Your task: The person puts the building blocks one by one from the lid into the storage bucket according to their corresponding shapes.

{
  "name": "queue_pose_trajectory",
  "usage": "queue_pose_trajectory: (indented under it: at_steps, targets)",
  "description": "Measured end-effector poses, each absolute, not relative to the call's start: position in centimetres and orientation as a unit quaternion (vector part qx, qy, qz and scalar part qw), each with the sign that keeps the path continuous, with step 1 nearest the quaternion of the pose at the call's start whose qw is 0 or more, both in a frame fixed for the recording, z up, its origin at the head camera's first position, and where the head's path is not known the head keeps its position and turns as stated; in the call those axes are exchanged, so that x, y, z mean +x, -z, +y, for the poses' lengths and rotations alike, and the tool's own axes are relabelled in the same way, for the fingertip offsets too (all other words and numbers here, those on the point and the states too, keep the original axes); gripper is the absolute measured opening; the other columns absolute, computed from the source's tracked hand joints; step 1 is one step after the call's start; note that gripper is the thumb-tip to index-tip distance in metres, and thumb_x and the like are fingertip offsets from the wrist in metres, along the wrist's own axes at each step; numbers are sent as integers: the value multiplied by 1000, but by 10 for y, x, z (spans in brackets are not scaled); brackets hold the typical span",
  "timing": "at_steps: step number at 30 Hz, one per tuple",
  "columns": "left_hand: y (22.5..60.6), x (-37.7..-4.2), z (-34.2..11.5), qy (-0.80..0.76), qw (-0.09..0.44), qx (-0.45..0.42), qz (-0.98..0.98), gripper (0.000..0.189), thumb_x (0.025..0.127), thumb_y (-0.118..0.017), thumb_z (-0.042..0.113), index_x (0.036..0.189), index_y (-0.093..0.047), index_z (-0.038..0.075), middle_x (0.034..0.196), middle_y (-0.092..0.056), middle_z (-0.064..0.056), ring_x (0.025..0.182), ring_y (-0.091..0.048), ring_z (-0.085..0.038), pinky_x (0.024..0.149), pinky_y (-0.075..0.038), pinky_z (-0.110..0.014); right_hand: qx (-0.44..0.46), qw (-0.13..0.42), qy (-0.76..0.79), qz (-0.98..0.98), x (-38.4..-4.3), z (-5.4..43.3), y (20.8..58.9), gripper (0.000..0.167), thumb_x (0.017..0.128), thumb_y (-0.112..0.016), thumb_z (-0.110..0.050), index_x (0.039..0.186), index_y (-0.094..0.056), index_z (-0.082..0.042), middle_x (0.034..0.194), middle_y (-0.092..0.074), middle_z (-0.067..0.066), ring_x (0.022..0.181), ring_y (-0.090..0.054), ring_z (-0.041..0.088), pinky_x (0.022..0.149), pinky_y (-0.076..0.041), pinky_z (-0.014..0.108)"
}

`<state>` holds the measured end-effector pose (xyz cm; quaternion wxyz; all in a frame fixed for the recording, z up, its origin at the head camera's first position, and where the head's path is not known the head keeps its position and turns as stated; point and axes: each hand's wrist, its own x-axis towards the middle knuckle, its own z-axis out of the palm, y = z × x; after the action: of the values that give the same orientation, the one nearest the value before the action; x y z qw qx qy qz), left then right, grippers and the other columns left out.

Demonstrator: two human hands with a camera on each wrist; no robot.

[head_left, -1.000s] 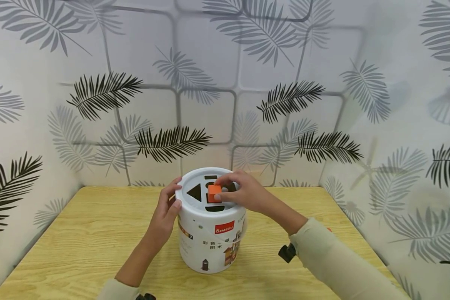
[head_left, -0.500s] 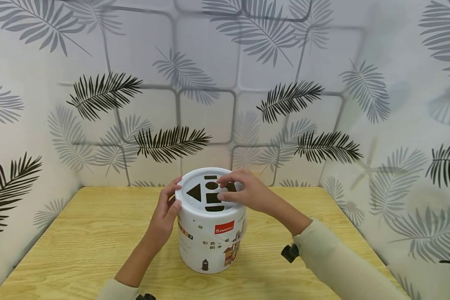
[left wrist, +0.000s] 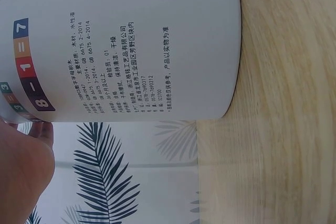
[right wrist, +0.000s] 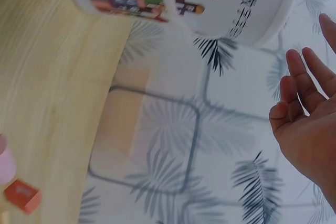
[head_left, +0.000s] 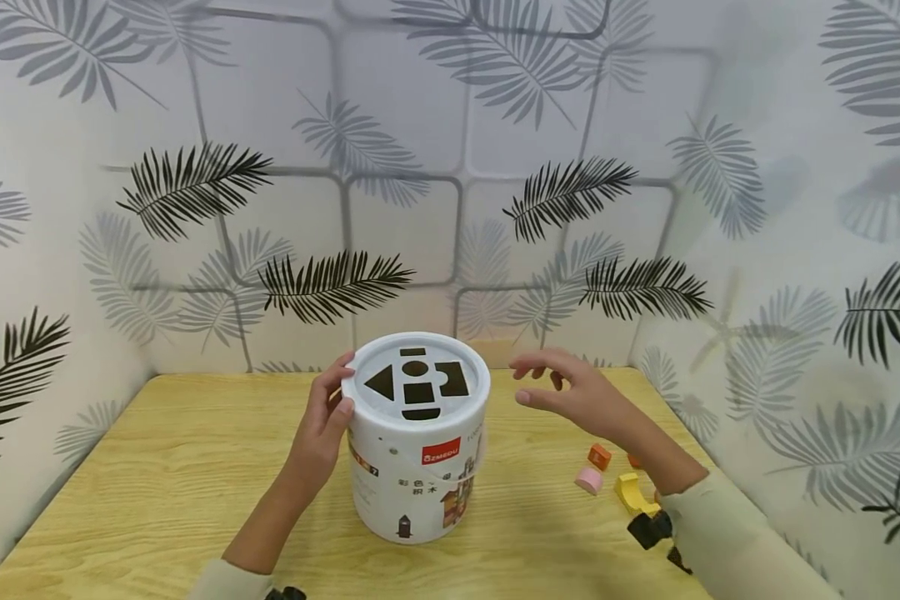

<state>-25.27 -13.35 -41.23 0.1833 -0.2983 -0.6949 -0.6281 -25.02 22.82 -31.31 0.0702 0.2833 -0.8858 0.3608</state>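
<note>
A white block bucket (head_left: 412, 467) stands upright on the wooden table. Its lid (head_left: 375, 408) has dark shaped holes: a triangle, a circle, a square, slots and a notched one. My left hand (head_left: 322, 429) holds the bucket's left side at the lid rim, fingers and thumb against the edge. In the left wrist view, the palm of that left hand (left wrist: 23, 166) shows beside the printed wall. My right hand (head_left: 570, 392) hovers right of the bucket, apart from it, fingers loosely bent and holding nothing. The right wrist view shows that right hand (right wrist: 310, 114) with fingers spread.
On the table to the right lie an orange block (head_left: 599, 456), a pink cylinder block (head_left: 589, 480) and a yellow arch block (head_left: 634, 496). Other orange pieces are partly hidden by the right forearm. A leaf-patterned backdrop (head_left: 420, 225) closes off the table's back and sides.
My right hand held an orange block over the lid's square hole; the block has gone from view. That hand then moved right, off the lid, and the view shifted slightly. The left hand stays at the rim.
</note>
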Motion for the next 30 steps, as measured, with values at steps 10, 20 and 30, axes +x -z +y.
queue_pose_trajectory:
  at_steps: [10,20,30]
  targets:
    - [416,-254,-134,634,187,-305,-686,35,106,-36,5,140,-31,-2,164,-23,-13,137,-42,-3,105,-43,-15,224,64,-360,-904,-230,294,350,34,96,-69,-28,130,-64,-20,118,-67,1,104,-51,11,79,-45,25]
    - [413,-254,-132,634,187,-314,-682,35,106,-36,4,140,-30,-3,163,-23,-15,137,-43,-4,105,-43,-15,180,78,-340,-920,-211,352,391,33,96,-69,-28,128,-65,-22,117,-69,-4,102,-52,3,74,-44,25]
    - [415,-254,-134,630,187,-306,-689,35,107,-35,6,141,-31,-1,164,-23,-12,137,-43,-5,105,-43,-15,177,19,-343,-922,-203,396,430,41,94,-71,-21,132,-63,-10,125,-66,11,113,-49,9,81,-45,35]
